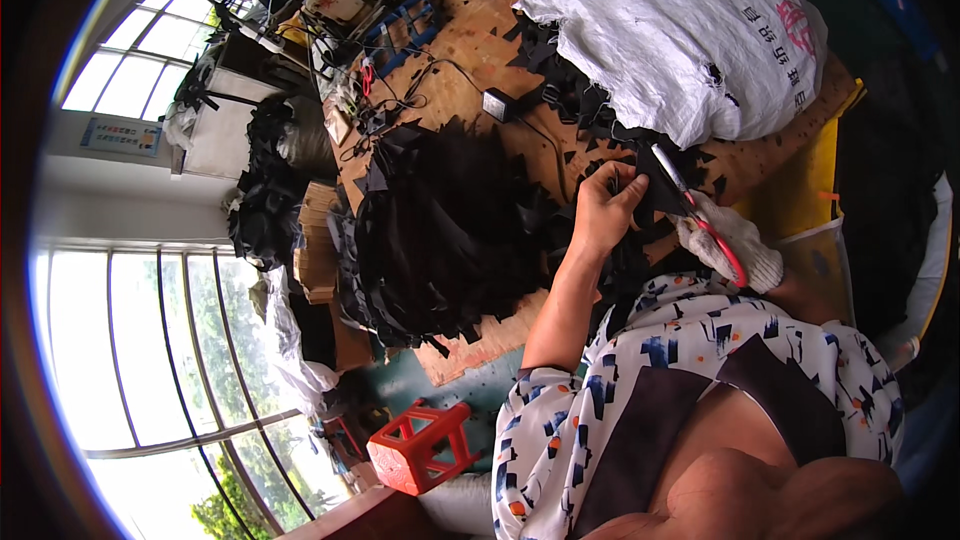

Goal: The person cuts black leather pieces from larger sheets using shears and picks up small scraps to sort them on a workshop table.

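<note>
My bare left hand (604, 208) pinches a small black fabric piece (656, 185) in front of me, right of a large heap of black fabric pieces (435, 230). My right hand (750, 242), in a whitish knit glove, holds red-handled scissors (724, 252). Their long blades point up and away, lying over the black piece just right of my left fingers. More black scraps (585, 105) are scattered beyond my hands on the wooden table (470, 60).
A big white woven sack (670, 30) lies at the back right. A power adapter (497, 103) with cables sits mid-table; tangled tools and a blue plastic basket (395, 35) are at the back left. A red stool (420, 448) stands below, near barred windows. Yellow-edged material (815, 175) is at right.
</note>
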A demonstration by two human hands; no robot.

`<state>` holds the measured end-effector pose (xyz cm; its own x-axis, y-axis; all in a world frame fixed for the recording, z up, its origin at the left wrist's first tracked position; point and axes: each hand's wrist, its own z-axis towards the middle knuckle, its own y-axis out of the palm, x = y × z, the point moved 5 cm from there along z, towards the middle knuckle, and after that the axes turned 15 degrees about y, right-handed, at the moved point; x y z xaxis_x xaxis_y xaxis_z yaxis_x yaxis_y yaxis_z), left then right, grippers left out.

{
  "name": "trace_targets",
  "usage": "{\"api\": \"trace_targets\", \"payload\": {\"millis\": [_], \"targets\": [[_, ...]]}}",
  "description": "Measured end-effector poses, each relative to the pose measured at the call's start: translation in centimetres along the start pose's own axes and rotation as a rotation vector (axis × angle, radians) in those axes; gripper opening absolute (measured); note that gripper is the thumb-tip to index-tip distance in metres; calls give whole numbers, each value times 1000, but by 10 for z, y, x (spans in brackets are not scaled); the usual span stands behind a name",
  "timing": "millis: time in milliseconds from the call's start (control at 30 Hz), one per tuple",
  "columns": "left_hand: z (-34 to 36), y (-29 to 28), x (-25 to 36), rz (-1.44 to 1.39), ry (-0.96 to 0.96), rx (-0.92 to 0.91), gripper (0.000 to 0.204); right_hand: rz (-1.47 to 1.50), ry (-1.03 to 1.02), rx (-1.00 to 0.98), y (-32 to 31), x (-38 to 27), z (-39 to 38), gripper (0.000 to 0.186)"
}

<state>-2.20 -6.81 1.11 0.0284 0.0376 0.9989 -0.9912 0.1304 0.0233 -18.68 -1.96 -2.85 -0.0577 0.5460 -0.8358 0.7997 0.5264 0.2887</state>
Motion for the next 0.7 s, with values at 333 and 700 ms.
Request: {"api": "trace_targets", "payload": {"millis": [333, 700], "targets": [[1, 2, -7, 52, 63, 14, 14, -698, -217, 284, -2, -6, -7, 27], [4, 2, -16, 81, 175, 15, 15, -686, -98, 273, -6, 4, -4, 37]]}}
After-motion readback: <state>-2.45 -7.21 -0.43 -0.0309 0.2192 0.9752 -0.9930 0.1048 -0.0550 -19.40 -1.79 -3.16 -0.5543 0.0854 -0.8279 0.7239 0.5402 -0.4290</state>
